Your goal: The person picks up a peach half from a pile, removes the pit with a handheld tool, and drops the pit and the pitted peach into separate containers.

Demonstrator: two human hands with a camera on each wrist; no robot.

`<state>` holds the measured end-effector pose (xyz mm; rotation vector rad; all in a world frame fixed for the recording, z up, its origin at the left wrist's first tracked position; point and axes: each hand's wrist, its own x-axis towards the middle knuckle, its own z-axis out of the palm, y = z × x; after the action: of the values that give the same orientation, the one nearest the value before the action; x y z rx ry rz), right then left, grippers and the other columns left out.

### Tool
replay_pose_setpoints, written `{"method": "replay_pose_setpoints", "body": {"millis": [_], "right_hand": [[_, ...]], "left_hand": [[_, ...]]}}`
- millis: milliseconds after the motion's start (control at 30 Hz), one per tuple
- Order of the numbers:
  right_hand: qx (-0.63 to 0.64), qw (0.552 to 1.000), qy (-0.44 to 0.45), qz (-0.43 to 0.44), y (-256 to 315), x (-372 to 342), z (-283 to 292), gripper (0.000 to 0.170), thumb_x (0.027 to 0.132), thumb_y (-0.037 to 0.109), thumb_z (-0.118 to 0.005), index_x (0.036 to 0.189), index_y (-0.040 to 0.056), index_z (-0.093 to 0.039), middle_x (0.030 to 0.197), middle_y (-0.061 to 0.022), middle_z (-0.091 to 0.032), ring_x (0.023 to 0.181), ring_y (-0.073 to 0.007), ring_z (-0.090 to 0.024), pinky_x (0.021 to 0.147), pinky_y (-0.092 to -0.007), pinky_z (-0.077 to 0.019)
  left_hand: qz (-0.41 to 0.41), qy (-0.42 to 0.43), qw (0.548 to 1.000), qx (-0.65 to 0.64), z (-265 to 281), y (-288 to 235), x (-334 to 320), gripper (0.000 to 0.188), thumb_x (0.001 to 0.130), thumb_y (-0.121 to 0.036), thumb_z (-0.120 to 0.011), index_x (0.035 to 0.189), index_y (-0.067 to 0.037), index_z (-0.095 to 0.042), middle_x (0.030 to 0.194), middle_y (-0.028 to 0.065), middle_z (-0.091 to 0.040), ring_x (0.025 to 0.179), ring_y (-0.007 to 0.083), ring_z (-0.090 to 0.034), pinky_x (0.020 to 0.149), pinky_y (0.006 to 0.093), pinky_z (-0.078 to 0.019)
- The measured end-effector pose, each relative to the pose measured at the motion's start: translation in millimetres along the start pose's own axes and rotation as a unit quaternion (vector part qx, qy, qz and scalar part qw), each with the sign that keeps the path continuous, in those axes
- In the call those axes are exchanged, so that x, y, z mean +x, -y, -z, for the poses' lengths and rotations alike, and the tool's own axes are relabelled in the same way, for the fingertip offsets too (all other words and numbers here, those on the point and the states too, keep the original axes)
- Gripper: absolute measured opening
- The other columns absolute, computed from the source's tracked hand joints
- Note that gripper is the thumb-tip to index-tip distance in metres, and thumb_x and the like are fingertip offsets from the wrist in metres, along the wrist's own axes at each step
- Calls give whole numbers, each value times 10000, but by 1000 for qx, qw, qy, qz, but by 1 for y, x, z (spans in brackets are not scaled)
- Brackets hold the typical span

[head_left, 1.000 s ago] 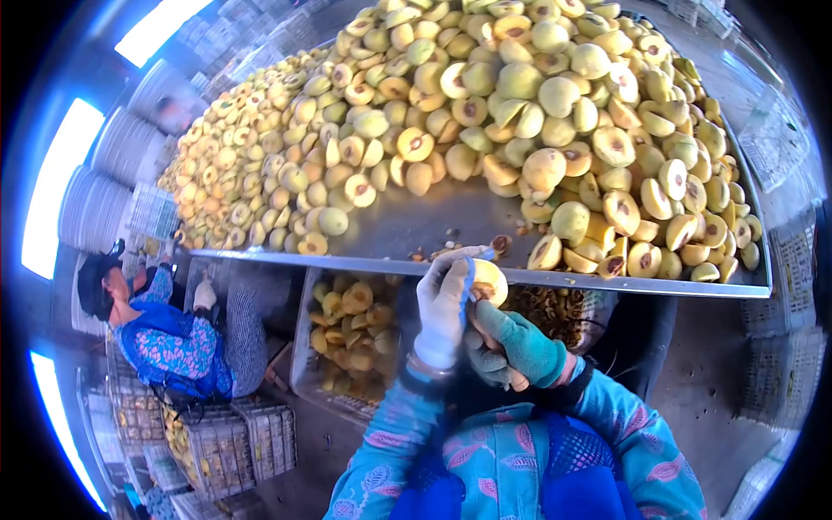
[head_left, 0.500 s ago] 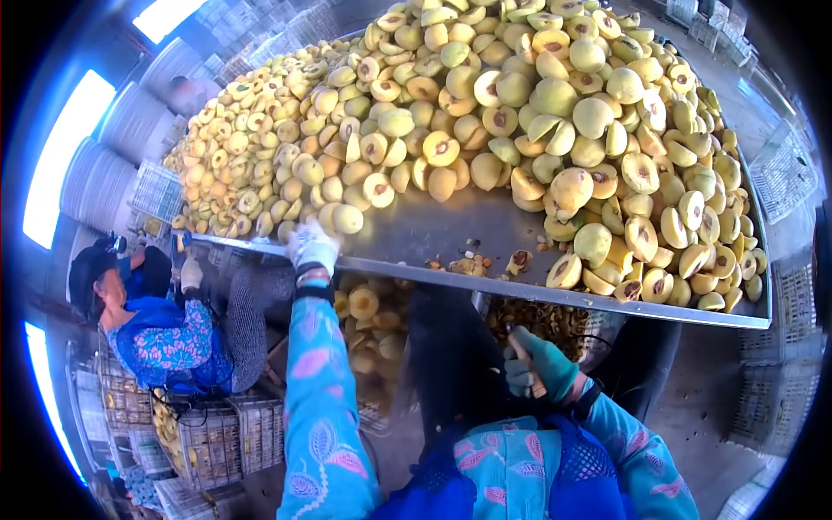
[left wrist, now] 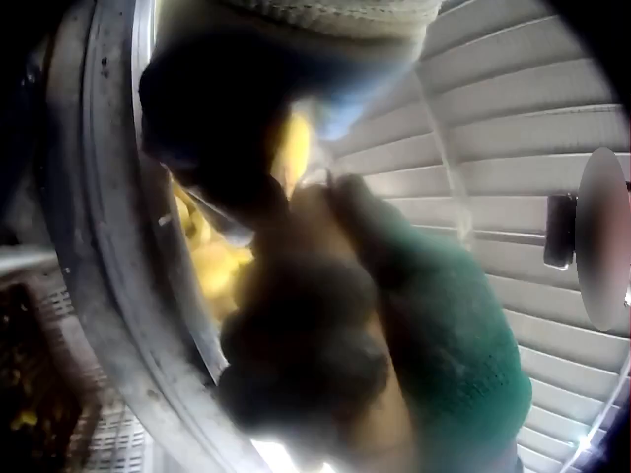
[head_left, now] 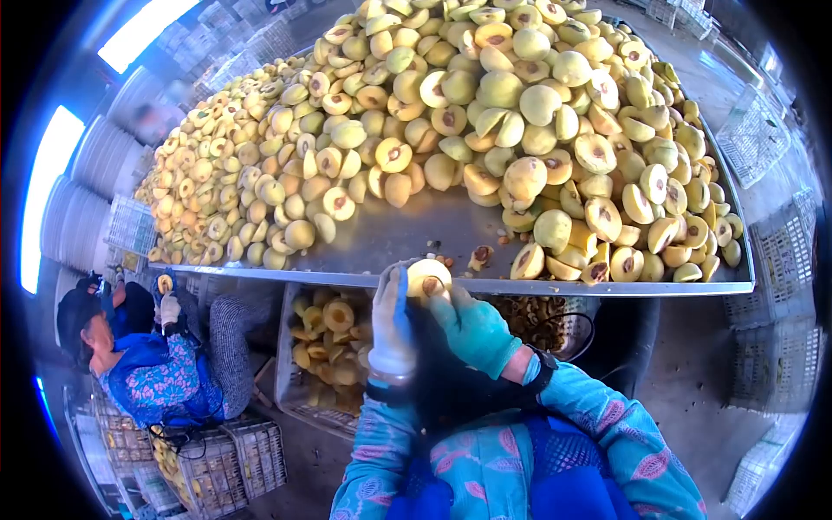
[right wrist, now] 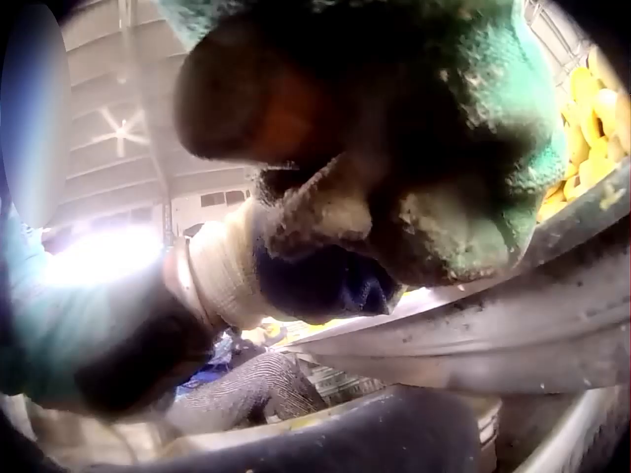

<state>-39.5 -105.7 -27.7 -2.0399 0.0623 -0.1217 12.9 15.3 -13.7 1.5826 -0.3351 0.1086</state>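
In the head view my left hand (head_left: pixel 390 325), in a white and blue glove, holds a yellow peach half (head_left: pixel 429 277), cut face up with the brown pit hollow showing. My right hand (head_left: pixel 478 334), in a green glove, meets it from the right, fingertips right at the cut face. The right fingers curl round a tool's wooden handle (left wrist: pixel 392 409), shown in the left wrist view; its working end is hidden at the peach. Both hands are just off the front edge of a metal tray (head_left: pixel 390 234) heaped with peach halves (head_left: pixel 520 104).
Below the tray stand a crate of peach halves (head_left: pixel 325 347) at left and a container of brown scraps (head_left: pixel 529 321) at right. Another person (head_left: pixel 165 355) sits at the left beside filled crates (head_left: pixel 230 459). White crates (head_left: pixel 780 260) stand at the right.
Half a second ago my left hand was out at the tray's left front edge among the peaches, the right low with the tool. Both have now come together at a peach half.
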Motion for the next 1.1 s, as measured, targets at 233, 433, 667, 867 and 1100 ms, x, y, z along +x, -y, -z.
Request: {"method": "replay_pose_setpoints", "body": {"millis": [233, 433, 667, 867, 1100], "right_hand": [[131, 990, -24, -40, 3, -19, 0, 351, 977, 366, -455, 979, 37, -577, 723, -244, -588, 710, -457, -581, 580, -484, -459], [304, 949, 43, -77, 6, -24, 9, 391, 1001, 399, -403, 932, 55, -577, 589, -41, -543, 468, -235, -518, 456, -343, -397], [767, 388, 433, -271, -10, -29, 25, 466, 971, 568, -345, 834, 147, -491, 553, 68, -412, 413, -72, -377, 454, -248, -324], [709, 487, 306, -408, -85, -44, 30, 433, 970, 532, -386, 858, 131, -504, 556, 40, -404, 428, -100, -392, 436, -264, -325], [586, 674, 263, -364, -23, -25, 36, 443, 962, 528, -426, 871, 101, -502, 571, 4, -444, 443, -118, -442, 434, -270, -368]], "left_hand": [[125, -81, 982, -113, -28, 4, -2, 278, 976, -211, -502, 1035, 30, -628, 997, 98, -657, 879, 140, -597, 815, 283, -482], [109, -65, 990, -68, -30, -4, -7, 206, 949, -159, -543, 991, 20, -635, 955, 67, -663, 813, 89, -566, 686, 217, -458], [-65, -68, 956, 277, 24, -12, -31, 381, 808, -278, -690, 1069, -8, -621, 924, 113, -630, 794, 220, -604, 728, 342, -495], [-114, -41, 735, 667, 141, 7, 87, 469, 735, -137, -665, 1191, -76, -577, 1215, 153, -570, 1076, 331, -560, 890, 420, -468], [26, 141, 707, 692, 143, 39, 146, 459, 691, -227, -705, 1109, -78, -589, 1090, 200, -592, 982, 365, -588, 839, 463, -475]]}}
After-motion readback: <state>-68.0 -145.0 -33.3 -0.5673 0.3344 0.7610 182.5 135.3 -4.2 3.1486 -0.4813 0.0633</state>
